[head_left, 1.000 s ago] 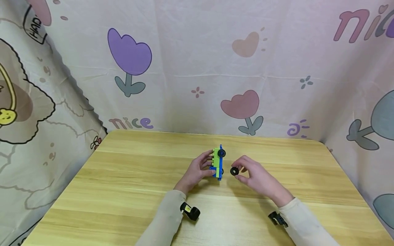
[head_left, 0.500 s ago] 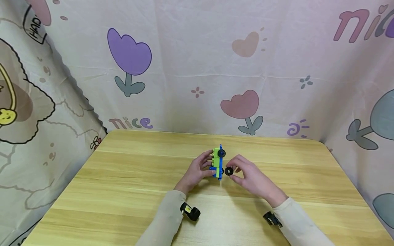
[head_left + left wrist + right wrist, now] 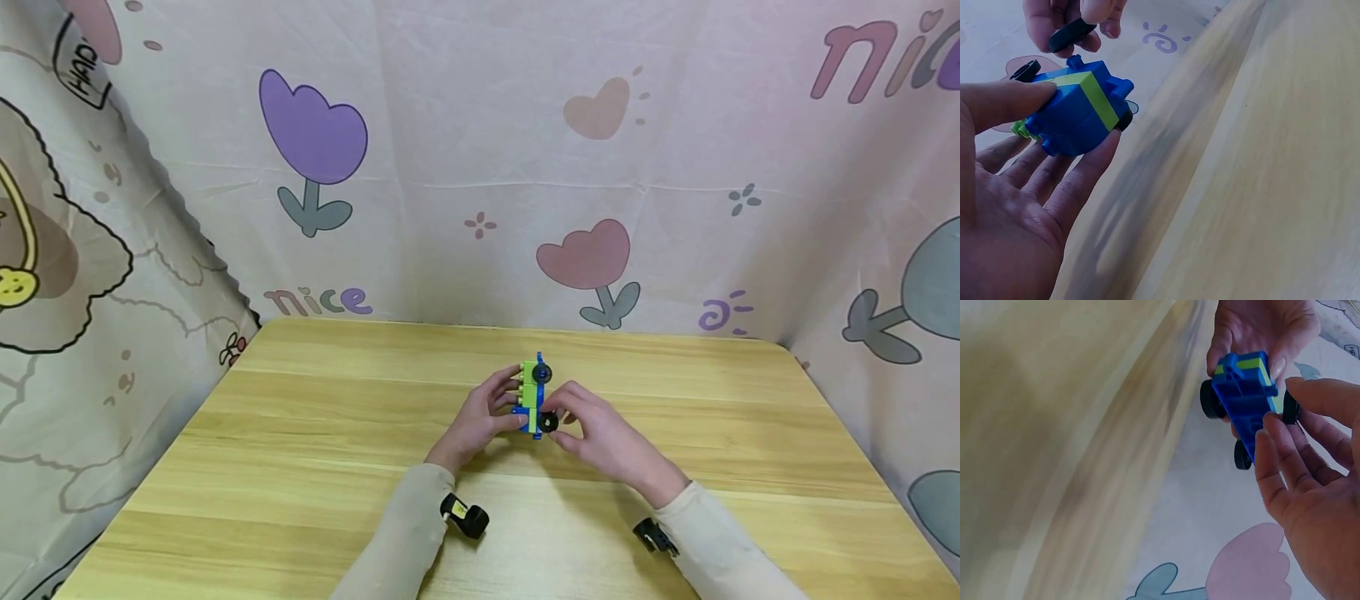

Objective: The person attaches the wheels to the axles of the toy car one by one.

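Note:
My left hand (image 3: 480, 421) grips a small toy car (image 3: 529, 392) built of blue and lime-green blocks, thumb on one side and fingers on the other. The car is turned on its side above the table, its blue underside facing right. Black wheels (image 3: 1212, 400) show on both sides of it in the right wrist view. Between thumb and fingertips, my right hand (image 3: 603, 433) pinches a loose black wheel (image 3: 549, 422). That wheel (image 3: 1072, 34) is right beside the car's near corner, a narrow gap from the body in the left wrist view.
The light wood table (image 3: 337, 400) spreads out under both hands. A printed cloth (image 3: 450, 167) with flowers hangs behind and at both sides. Small black cameras (image 3: 465, 517) are strapped to both wrists.
My right hand has moved left with the wheel, from a clear distance to right at the car's near corner. The left hand and the car have stayed almost still.

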Action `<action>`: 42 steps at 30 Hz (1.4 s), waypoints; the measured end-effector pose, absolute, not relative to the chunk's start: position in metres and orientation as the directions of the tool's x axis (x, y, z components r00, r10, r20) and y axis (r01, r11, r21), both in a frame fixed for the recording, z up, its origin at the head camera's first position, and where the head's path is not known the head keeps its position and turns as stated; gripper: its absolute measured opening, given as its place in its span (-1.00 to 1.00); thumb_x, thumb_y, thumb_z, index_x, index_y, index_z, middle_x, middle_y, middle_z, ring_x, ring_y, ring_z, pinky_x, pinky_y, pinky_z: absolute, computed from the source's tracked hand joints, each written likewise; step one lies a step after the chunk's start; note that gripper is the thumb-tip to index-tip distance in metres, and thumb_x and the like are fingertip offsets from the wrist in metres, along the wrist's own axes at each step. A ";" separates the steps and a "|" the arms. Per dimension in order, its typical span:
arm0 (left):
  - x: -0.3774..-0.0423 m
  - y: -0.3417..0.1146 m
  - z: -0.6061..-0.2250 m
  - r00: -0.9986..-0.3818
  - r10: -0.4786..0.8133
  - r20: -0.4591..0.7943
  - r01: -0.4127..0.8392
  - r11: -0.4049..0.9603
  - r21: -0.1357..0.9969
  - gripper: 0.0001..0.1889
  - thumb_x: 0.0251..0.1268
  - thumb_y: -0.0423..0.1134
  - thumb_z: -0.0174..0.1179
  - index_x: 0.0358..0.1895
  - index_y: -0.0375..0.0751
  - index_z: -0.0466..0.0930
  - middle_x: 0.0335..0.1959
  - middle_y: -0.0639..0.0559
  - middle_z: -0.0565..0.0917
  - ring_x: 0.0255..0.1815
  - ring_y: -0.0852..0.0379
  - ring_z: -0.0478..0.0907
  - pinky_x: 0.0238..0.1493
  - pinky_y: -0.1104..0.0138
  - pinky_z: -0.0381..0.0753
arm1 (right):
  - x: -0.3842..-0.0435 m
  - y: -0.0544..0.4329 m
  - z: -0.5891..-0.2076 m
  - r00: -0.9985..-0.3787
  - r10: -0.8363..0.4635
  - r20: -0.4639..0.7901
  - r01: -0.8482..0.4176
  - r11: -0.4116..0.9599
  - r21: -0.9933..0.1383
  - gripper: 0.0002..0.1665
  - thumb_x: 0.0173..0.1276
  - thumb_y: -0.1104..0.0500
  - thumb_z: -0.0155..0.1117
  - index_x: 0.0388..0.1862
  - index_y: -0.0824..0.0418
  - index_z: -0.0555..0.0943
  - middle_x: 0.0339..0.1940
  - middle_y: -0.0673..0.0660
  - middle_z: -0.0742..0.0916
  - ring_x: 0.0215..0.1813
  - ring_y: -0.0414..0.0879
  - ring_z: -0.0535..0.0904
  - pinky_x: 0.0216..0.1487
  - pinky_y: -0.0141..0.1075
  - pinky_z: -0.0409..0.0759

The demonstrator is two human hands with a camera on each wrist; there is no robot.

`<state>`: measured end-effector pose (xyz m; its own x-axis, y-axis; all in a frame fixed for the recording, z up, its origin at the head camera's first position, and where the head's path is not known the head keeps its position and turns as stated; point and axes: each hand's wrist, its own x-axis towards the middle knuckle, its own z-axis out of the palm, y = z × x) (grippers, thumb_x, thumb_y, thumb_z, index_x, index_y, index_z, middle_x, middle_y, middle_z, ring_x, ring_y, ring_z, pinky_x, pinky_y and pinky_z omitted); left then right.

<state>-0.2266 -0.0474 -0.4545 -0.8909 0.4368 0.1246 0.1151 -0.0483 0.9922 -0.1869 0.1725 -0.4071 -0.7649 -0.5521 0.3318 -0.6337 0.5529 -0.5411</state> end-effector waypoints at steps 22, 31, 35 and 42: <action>-0.225 -0.043 -0.452 -0.886 0.451 0.110 0.103 -0.040 0.994 -0.24 0.28 -0.52 0.20 0.52 -0.20 0.11 0.30 -0.22 0.41 0.24 -0.19 0.44 0.15 0.22 0.52 | -0.188 0.168 -0.413 -0.773 -0.534 0.342 -0.625 0.553 -0.550 -0.61 0.19 0.34 0.45 -0.01 0.21 0.59 -0.07 -0.03 0.55 -0.11 -0.13 0.56 -0.10 -0.27 0.62; -0.225 -0.043 -0.453 -0.873 0.479 0.094 0.072 -0.065 0.995 -0.18 0.25 -0.39 0.27 0.54 -0.18 0.07 0.33 -0.19 0.39 0.24 -0.11 0.45 0.19 0.18 0.48 | -0.187 0.167 -0.414 -0.788 -0.515 0.337 -0.600 0.519 -0.609 -0.61 0.19 0.40 0.43 -0.02 0.20 0.58 -0.07 -0.06 0.54 -0.03 -0.16 0.60 0.01 -0.31 0.60; -0.225 -0.042 -0.452 -0.870 0.484 0.097 0.076 -0.063 0.995 -0.14 0.21 -0.35 0.33 0.54 -0.20 0.05 0.32 -0.19 0.39 0.24 -0.12 0.43 0.22 0.16 0.45 | -0.188 0.167 -0.415 -0.781 -0.514 0.355 -0.605 0.481 -0.635 -0.60 0.17 0.46 0.43 -0.04 0.22 0.58 -0.08 -0.03 0.54 -0.03 -0.14 0.61 0.01 -0.35 0.60; -0.226 -0.042 -0.453 -0.871 0.481 0.100 0.090 -0.044 0.995 -0.13 0.21 -0.37 0.33 0.54 -0.20 0.05 0.34 -0.19 0.37 0.26 -0.12 0.41 0.24 0.14 0.44 | -0.189 0.168 -0.417 -0.799 -0.509 0.321 -0.559 0.433 -0.706 -0.64 0.25 0.42 0.37 0.01 0.21 0.59 -0.06 -0.04 0.55 0.00 -0.12 0.61 0.05 -0.32 0.59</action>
<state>-0.2256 -0.0417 -0.4528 -0.8710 0.4811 0.0999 0.0899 -0.0439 0.9950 -0.1889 0.1680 -0.4168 -0.7990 -0.5088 0.3206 -0.5595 0.4335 -0.7065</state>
